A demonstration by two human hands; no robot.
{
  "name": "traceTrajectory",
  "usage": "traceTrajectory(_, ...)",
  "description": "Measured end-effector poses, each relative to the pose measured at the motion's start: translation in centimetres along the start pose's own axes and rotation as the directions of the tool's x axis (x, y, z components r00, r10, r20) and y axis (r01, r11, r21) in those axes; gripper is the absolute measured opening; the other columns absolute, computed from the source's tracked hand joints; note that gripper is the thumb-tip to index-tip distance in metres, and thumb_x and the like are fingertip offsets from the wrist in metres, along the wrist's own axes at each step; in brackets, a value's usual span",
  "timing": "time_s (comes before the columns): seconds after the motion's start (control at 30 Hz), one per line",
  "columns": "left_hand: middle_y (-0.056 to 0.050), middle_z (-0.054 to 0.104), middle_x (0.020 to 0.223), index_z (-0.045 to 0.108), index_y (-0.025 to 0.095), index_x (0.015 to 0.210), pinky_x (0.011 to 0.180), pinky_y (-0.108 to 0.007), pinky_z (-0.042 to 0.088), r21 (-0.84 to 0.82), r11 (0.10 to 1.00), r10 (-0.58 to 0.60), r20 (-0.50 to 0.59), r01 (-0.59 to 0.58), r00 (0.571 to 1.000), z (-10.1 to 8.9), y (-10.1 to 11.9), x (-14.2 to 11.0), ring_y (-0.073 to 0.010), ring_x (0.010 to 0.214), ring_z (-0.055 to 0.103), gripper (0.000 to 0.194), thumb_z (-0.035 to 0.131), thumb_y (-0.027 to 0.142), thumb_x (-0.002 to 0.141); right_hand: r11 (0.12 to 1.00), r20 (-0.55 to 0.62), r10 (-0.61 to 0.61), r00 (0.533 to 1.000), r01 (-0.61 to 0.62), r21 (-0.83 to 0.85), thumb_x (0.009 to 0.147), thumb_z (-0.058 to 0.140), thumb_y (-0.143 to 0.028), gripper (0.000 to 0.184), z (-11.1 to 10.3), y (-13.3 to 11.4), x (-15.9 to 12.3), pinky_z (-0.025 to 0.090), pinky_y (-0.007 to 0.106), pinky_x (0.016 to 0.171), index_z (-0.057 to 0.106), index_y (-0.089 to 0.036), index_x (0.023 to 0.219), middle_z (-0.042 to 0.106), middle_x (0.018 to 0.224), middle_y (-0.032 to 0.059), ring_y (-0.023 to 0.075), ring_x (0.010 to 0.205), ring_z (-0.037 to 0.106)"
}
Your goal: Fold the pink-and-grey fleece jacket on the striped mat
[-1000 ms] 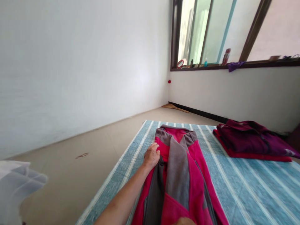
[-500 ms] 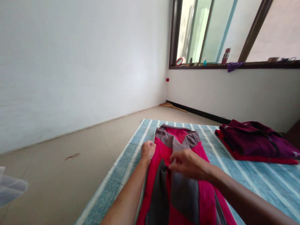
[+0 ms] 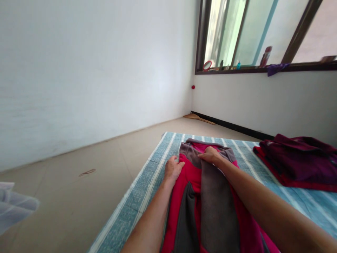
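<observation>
Pink-and-gray garment [image 3: 221, 207] lies lengthwise on the striped blue cover [image 3: 143, 196], center to right of the scene, collar end far. Compared with 0.5 s ago, the right hand [image 3: 211, 155] is farther up the garment, at the gray section by the collar; earlier it was above the middle, beside the dark gray panel. The left hand [image 3: 173, 168] remains at the left edge, just below the gray shoulder band, and its thumb now shows apart from the fingers.

Left-hand fingers: slightly bent, small gap to the thumb, in contact with the pink edge. Whether they pinch fabric cannot be determined. Right-hand fingers: close together, tips directed left, touching the gray fabric. Thumb contact, and therefore any pinch, cannot be confirmed.

The near end of the garment is cut off by the lower frame edge. The right forearm covers part of its right side. The folded purple garment [image 3: 302, 160], far right, is cut off by the frame.
</observation>
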State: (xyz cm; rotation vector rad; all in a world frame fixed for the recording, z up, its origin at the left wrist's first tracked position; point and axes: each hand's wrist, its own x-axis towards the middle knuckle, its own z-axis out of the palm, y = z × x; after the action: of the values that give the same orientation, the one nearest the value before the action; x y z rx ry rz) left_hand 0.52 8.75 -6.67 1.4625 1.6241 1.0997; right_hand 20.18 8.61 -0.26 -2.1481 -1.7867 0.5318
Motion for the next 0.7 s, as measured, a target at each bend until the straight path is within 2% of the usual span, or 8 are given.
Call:
traceTrajectory(0.1,-0.006,0.071,0.081,0.061,0.011,0.114,0.064,-0.026,0.048,-0.059,0.998,-0.028,0.024,0.03,0.999,-0.1,0.4,-0.2,-0.0198,0.074,0.067,0.051,0.074,0.024,0.067,1.0,0.015,-0.023,1.0,0.023,0.017,0.073,0.065,-0.027,0.016,0.5,0.4,0.2,0.031,0.02,0.047,0.067,-0.012,0.069,0.061,0.064,0.0035,0.0119,0.057,0.055)
traceTrajectory(0.17,-0.004,0.071,0.076,0.065,0.012,0.108,0.061,-0.025,0.048,-0.1,0.994,-0.042,0.051,0.047,0.998,-0.3,0.8,-0.4,-0.0184,0.069,0.066,0.044,0.072,0.019,0.065,0.999,0.02,-0.031,0.999,0.031,0.013,0.074,0.062,-0.022,0.012,0.6,0.8,0.2,0.032,0.02,0.047,0.068,-0.012,0.07,0.062,0.064,0.0038,0.0119,0.056,0.056)
traceTrajectory(0.23,-0.002,0.07,0.071,0.068,0.013,0.098,0.058,-0.024,0.047,-0.138,0.989,-0.05,0.082,0.061,0.995,-0.5,1.1,-0.6,-0.0167,0.064,0.065,0.034,0.069,0.013,0.063,0.999,0.031,-0.043,0.999,0.043,0.001,0.076,0.06,-0.022,0.014,0.5,1.1,0.3,0.033,0.02,0.048,0.069,-0.011,0.072,0.063,0.064,0.0046,0.0122,0.054,0.056)
traceTrajectory(0.33,0.0,0.068,0.065,0.068,0.014,0.085,0.055,-0.023,0.045,-0.18,0.981,-0.049,0.102,0.067,0.994,-0.7,1.4,-0.6,-0.0146,0.058,0.062,0.025,0.067,0.01,0.061,0.997,0.022,-0.06,0.998,0.061,-0.037,0.081,0.059,-0.033,0.025,0.1,0.9,0.6,0.037,0.022,0.052,0.07,-0.012,0.072,0.064,0.064,0.006,0.0144,0.055,0.059)
traceTrajectory(0.43,0.002,0.064,0.06,0.066,0.015,0.075,0.051,-0.022,0.041,-0.207,0.976,-0.043,0.097,0.063,0.994,-0.7,1.3,-0.2,-0.0129,0.054,0.058,0.017,0.067,0.011,0.058,0.992,-0.102,-0.079,0.992,0.068,-0.11,0.089,0.05,-0.036,0.031,-0.6,0.0,1.2,0.043,0.026,0.066,0.071,-0.014,0.088,0.068,0.083,0.0112,0.0213,0.078,0.065)
traceTrajectory(0.53,0.003,0.059,0.055,0.063,0.016,0.067,0.047,-0.02,0.037,-0.239,0.969,-0.041,0.094,0.062,0.995,-0.4,1.5,0.9,-0.0107,0.05,0.053,0.008,0.068,0.018,0.062,0.978,-0.226,-0.141,0.964,0.1,-0.185,0.092,0.041,-0.025,0.034,-1.5,-1.2,2.2,0.041,0.032,0.087,0.061,-0.017,0.118,0.062,0.116,0.0146,0.0252,0.11,0.057)
traceTrajectory(0.6,0.003,0.057,0.053,0.06,0.016,0.065,0.045,-0.02,0.035,-0.263,0.962,-0.051,0.096,0.075,0.994,-0.1,1.8,1.9,-0.0101,0.046,0.05,0.013,0.066,0.027,0.068,0.966,-0.239,-0.189,0.952,0.137,-0.219,0.091,0.043,-0.024,0.039,-1.8,-1.8,3.1,0.038,0.034,0.095,0.054,-0.018,0.128,0.055,0.128,0.0144,0.0249,0.119,0.05)
traceTrajectory(0.7,0.002,0.054,0.05,0.058,0.016,0.062,0.043,-0.021,0.035,-0.282,0.955,-0.061,0.114,0.091,0.992,0.8,2.4,3.4,-0.0109,0.044,0.049,0.022,0.065,0.036,0.071,0.957,-0.183,-0.211,0.96,0.164,-0.239,0.085,0.056,-0.033,0.046,-1.6,-2.4,4.9,0.039,0.033,0.095,0.053,-0.018,0.129,0.055,0.13,0.0138,0.0258,0.119,0.05)
